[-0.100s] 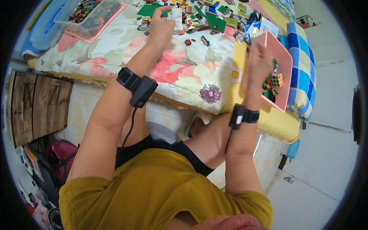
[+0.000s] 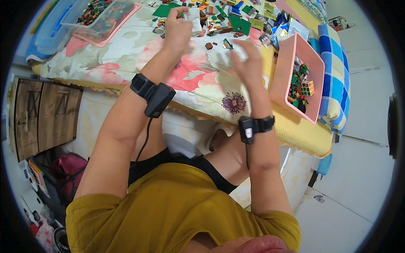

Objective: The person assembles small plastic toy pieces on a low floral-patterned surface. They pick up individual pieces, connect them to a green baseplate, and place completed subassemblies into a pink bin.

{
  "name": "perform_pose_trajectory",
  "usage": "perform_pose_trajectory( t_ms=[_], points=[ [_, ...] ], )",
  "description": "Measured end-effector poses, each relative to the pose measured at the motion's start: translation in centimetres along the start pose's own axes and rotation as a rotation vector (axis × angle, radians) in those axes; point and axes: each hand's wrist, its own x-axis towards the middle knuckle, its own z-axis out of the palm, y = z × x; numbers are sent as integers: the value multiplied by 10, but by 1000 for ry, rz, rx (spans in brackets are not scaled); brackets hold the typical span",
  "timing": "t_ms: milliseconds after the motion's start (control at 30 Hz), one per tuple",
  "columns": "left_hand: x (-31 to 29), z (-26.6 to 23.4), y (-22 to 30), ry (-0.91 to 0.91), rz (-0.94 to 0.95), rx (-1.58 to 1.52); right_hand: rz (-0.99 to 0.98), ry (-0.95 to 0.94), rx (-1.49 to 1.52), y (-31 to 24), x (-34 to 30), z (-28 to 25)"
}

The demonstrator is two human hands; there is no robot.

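Observation:
My left hand [image 2: 177, 33] is closed round a white, folded piece that looks like cloth or tissue [image 2: 193, 22], held over the edge of a spread of loose building bricks [image 2: 216, 17]. A green studded baseplate [image 2: 239, 25] lies among them. Above the flowered sheet hangs my right hand [image 2: 249, 63], slightly blurred, its fingers apart and nothing visible in it. A small green and white brick piece [image 2: 228, 44] lies just beyond its fingertips, and a brown brick [image 2: 209, 46] is further left. To its right stands a pink bin [image 2: 282, 80] with bricks and a puzzle cube [image 2: 307, 88] inside.
At the far left, a clear plastic box [image 2: 105, 21] of small bricks sits on a pink tray, beside a translucent blue-edged lid [image 2: 55, 31]. Shiny packets [image 2: 280, 29] lie behind the pink bin. A checked blue pillow [image 2: 334, 80] borders it. A wooden cabinet [image 2: 46, 114] stands left.
My right hand has moved left, from over the pink bin to above the flowered sheet, and its fingers have spread. My left hand stays in place with the white piece.

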Motion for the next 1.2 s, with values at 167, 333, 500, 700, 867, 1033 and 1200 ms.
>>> perform_pose_trajectory(
  t_ms=[167, 333, 500, 700, 867, 1033, 1200],
  points=[
    [10, 4, -12, 170, -34, -14, -88, -207, -217, -6, -9, 61],
    [3, 5, -11, 127, -34, 13, 120, -76, -18, 6, -2, 68],
    [-6, 17, -15, 35, 59, 363, 482, 22, 593, -2, 9, 43],
    [-36, 41, -19, -129, 189, 512, 497, 85, 915, -12, 5, 40],
    [-45, 47, -14, -227, 266, 604, 471, 213, 673, -10, 7, 31],
    [-42, 46, -24, -157, 75, 363, 306, 330, 608, -26, 11, 26],
    [-29, 41, -23, -288, -380, -104, -150, 248, 49, -36, 6, 31]
  ],
)
